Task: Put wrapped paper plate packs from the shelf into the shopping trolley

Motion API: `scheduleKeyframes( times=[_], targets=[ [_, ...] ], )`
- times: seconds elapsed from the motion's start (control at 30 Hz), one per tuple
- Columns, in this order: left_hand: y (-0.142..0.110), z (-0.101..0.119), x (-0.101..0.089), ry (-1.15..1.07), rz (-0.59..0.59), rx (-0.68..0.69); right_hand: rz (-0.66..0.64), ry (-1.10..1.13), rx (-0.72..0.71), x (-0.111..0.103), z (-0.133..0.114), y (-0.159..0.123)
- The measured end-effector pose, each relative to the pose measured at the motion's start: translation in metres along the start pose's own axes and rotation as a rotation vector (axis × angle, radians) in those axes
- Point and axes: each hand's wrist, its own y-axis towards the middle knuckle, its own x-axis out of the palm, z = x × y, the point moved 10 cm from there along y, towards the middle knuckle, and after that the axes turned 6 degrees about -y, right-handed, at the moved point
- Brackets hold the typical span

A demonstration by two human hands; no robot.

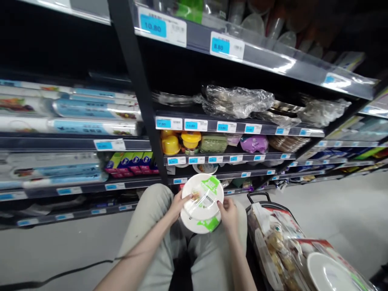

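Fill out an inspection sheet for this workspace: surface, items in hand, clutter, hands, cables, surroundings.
Surface: pale grey floor, shiny in places.
Items in hand: white plates with green labels, one overlapping another.
Clutter: loaded black basket at right, another white plate on its packages.
Hands: left hand pinches the left edge; right hand touches the right edge.
Cables: black cable, lower left.
Surroundings: stocked shelves with blue price tags.

The round white plates (201, 204) over there carry bright green printed labels (210, 184). The cloth trousers (144, 216) are pale grey-green. The long cylindrical rolls (80, 125) are white and light blue, patterned with colourful food pictures. One glossy package (254, 143) is purple; the rectangular price tags (162, 27) are blue and white.
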Motion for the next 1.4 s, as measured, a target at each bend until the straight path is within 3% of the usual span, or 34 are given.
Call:
scheduleKeyframes(
  times=[0.13, 0.5, 0.67, 0.77, 0.87, 0.97, 1.1, 1.17, 1.23, 1.3, 1.33, 1.4],
  targets=[
    [0.001, 0.000, 0.001, -0.008, -0.037, 0.007, 0.083, -0.048, -0.014, -0.001, 0.004, -0.007],
    [0.002, 0.000, 0.002, 0.011, -0.086, 0.035, 0.072, -0.333, -0.085, 0.005, 0.001, -0.012],
    [0.003, 0.001, 0.002, 0.059, -0.081, 0.053, 0.090, -0.149, -0.057, 0.000, -0.001, -0.013],
    [0.002, 0.007, 0.004, 0.107, -0.092, 0.071, 0.183, 0.023, 0.043, -0.017, 0.003, -0.016],
    [-0.002, 0.011, 0.005, 0.161, -0.092, 0.057, 0.333, 0.071, 0.122, -0.050, 0.005, -0.021],
    [-0.001, 0.010, 0.000, 0.212, -0.068, 0.023, 0.457, 0.124, 0.182, -0.100, 0.019, -0.025],
    [0.005, 0.004, -0.004, 0.285, -0.053, 0.006, 0.493, 0.453, 0.368, -0.180, 0.069, -0.049],
    [0.005, 0.002, -0.003, 0.314, -0.063, 0.009, 0.538, 0.491, 0.369, -0.233, 0.084, -0.071],
    [0.003, 0.001, -0.002, 0.334, -0.075, 0.014, 0.714, 0.301, 0.278, -0.300, 0.087, -0.102],
    [0.002, 0.000, 0.001, 0.350, -0.085, 0.016, 0.916, -0.135, 0.134, -0.359, 0.074, -0.135],
    [0.002, 0.000, 0.002, 0.356, -0.090, 0.017, 0.945, -0.380, 0.022, -0.374, 0.063, -0.145],
    [0.002, -0.001, 0.004, 0.368, -0.100, 0.018, 0.763, -0.851, -0.245, -0.367, 0.052, -0.146]
  ],
)
